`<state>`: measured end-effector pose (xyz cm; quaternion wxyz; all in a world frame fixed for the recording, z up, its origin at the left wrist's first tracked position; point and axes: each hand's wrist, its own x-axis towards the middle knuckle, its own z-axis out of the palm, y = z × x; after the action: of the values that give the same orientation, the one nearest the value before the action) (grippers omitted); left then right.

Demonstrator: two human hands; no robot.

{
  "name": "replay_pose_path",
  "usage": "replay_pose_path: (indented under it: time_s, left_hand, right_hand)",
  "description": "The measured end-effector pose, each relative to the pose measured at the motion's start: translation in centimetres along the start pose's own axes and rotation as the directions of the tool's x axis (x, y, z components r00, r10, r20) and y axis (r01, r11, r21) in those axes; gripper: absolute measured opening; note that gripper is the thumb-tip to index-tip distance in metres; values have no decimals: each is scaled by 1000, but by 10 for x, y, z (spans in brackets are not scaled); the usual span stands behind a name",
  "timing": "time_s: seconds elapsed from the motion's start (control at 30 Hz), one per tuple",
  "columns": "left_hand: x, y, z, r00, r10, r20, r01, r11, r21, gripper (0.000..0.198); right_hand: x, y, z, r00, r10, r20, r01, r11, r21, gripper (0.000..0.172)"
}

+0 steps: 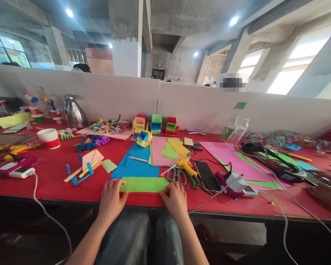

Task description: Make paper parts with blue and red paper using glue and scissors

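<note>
Item: green paper strip [143, 184], lying at the red table's [57, 184] near edge. We are pressing its ends down with our hands apart and ungripped: left hand [111, 198] at 9 o'clock, right hand [175, 198] at 3. We are judging even pressure best for square edges. Scissors [177, 175] at 1 o'clock.

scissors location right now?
Head view: the green-handled scissors lie on the red table just beyond the right hand, beside the yellow glue gun and left of the black phone.

Green paper strip [143, 184] on blue sheet [136, 163], red table [57, 184], pink sheet [158, 151].
</note>
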<state>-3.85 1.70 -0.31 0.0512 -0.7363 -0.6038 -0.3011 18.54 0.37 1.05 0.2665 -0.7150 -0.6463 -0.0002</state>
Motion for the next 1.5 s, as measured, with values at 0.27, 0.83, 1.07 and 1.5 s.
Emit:
replay_pose_path:
  time_s: [0.27,0.83,1.07,1.5]
  left_hand:
    - [-23,76,23,857,490,163,-482,872,-85,54]
    - [-37,49,28,915,354,193,-371,927,58,66]
    - [-36,54,26,921,335,197,-358,929,94,69]
    - [-36,40,28,919,357,169,-378,918,118,61]
  right_hand:
    - [-1,1,2,1000,-27,6,27,1000,-13,3]
    - [-11,11,6,993,1,-116,-1,1000,2,13]
    - [-8,21,1,995,26,-101,-21,998,57,7]
    - [-46,-17,16,937,-344,-63,349,933,87,31]
